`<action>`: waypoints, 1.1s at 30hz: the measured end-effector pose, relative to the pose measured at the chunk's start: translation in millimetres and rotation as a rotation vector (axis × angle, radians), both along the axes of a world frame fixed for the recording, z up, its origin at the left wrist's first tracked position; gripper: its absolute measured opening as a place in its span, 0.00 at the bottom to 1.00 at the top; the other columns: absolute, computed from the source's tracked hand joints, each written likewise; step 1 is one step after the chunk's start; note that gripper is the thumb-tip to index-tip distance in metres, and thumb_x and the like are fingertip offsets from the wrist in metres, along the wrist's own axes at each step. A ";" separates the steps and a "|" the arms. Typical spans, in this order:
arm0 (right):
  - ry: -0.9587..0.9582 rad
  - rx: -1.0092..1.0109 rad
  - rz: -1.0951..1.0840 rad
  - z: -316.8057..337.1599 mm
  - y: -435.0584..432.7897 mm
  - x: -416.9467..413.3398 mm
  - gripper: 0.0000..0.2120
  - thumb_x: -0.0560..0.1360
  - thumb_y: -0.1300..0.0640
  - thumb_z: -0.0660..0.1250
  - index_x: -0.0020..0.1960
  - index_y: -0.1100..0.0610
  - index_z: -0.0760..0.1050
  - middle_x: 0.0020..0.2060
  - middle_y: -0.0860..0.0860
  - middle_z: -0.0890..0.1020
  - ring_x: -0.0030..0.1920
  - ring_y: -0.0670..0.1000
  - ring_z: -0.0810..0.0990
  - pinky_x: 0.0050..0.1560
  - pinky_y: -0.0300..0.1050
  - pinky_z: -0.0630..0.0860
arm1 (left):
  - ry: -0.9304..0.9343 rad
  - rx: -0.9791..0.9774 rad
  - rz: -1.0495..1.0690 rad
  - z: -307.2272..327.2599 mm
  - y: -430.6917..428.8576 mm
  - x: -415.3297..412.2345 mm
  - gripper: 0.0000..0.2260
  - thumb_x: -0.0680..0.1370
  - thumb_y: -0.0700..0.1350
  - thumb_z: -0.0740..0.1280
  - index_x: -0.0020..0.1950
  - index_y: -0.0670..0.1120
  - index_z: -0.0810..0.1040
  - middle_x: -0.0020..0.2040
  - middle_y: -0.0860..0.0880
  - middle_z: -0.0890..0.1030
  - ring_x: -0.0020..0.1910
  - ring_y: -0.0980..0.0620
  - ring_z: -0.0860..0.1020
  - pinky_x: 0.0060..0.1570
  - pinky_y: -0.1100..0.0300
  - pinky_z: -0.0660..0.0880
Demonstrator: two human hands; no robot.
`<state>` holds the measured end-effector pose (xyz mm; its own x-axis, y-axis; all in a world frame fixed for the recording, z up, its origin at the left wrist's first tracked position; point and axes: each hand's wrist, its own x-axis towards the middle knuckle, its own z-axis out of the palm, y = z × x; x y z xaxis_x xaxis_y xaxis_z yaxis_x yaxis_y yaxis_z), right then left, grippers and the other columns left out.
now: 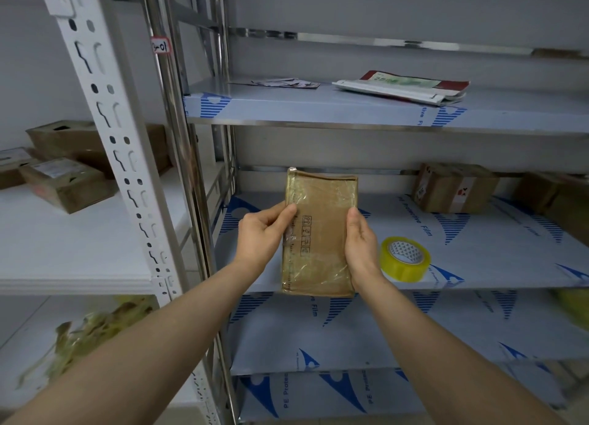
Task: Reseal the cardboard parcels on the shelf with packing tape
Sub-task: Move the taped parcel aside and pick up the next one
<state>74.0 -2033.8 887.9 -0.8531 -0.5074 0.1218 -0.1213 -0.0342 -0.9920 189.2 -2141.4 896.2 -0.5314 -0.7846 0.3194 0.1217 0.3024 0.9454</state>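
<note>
Steel shelf (484, 265): parcel (318, 233) was held over front edge, L hand (261, 236) & R hand (361, 243) fingers clamped on its sides. Risk: glossy wrap slipping; R wrist knocking nearby tape roll (404, 260) off.

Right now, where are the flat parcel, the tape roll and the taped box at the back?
flat parcel (318, 236): head view, middle of its cardboard face.
tape roll (402, 270): head view, front of its yellow band.
taped box (446, 195): head view, its brown front side.

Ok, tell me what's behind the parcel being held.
Only the film-covered shelf shows around the parcel, held by left hand and right hand; whatever lies directly behind is hidden.
</note>
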 end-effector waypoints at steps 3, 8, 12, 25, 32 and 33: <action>-0.005 -0.008 -0.010 1.8 -0.7 2.3 0.25 0.81 0.43 0.53 0.72 0.55 0.68 0.66 0.51 0.76 0.66 0.50 0.73 0.68 0.50 0.69 | -0.002 0.001 0.017 2.5 -3.2 -0.5 0.13 0.78 0.45 0.66 0.56 0.37 0.82 0.54 0.44 0.83 0.55 0.51 0.81 0.59 0.55 0.77; -0.024 -0.018 -0.015 0.7 -3.4 2.9 0.25 0.81 0.42 0.53 0.71 0.54 0.69 0.65 0.52 0.76 0.65 0.51 0.74 0.68 0.53 0.70 | -0.013 0.086 -0.044 3.7 -7.6 4.6 0.12 0.80 0.44 0.64 0.55 0.36 0.81 0.54 0.43 0.83 0.55 0.50 0.81 0.61 0.52 0.76; -0.040 -0.023 -0.030 0.8 -2.4 -0.4 0.25 0.80 0.42 0.53 0.71 0.54 0.69 0.64 0.52 0.77 0.65 0.52 0.75 0.67 0.53 0.71 | -0.049 0.010 -0.100 2.2 -3.5 5.8 0.15 0.78 0.42 0.67 0.64 0.40 0.77 0.58 0.46 0.81 0.60 0.50 0.79 0.61 0.54 0.75; -0.394 -0.176 -0.139 -10.5 21.6 -14.2 0.24 0.79 0.40 0.56 0.66 0.54 0.73 0.54 0.51 0.81 0.53 0.52 0.80 0.58 0.53 0.77 | -0.124 0.227 -0.046 4.3 0.5 2.0 0.20 0.75 0.42 0.70 0.67 0.42 0.74 0.63 0.47 0.78 0.58 0.53 0.76 0.61 0.60 0.71; -0.629 -0.189 -0.140 -30.0 47.5 -28.8 0.21 0.78 0.39 0.58 0.58 0.54 0.75 0.51 0.54 0.81 0.50 0.56 0.80 0.53 0.53 0.78 | -0.385 0.354 0.093 -14.9 -16.8 11.3 0.37 0.73 0.57 0.71 0.76 0.47 0.60 0.72 0.45 0.68 0.67 0.43 0.70 0.65 0.50 0.69; -0.639 -0.184 -0.135 -31.6 49.2 -29.0 0.21 0.78 0.39 0.59 0.58 0.54 0.76 0.51 0.54 0.82 0.51 0.57 0.80 0.55 0.55 0.78 | -0.367 0.402 0.051 -13.4 -16.6 12.8 0.33 0.73 0.56 0.71 0.74 0.45 0.66 0.66 0.46 0.74 0.62 0.44 0.74 0.60 0.51 0.72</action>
<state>45.0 -1984.5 856.3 -0.8405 -0.4109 -0.3532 0.4721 -0.2354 -0.8496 202.0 -2158.0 882.8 -0.5091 -0.8345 -0.2106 -0.2432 -0.0952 0.9653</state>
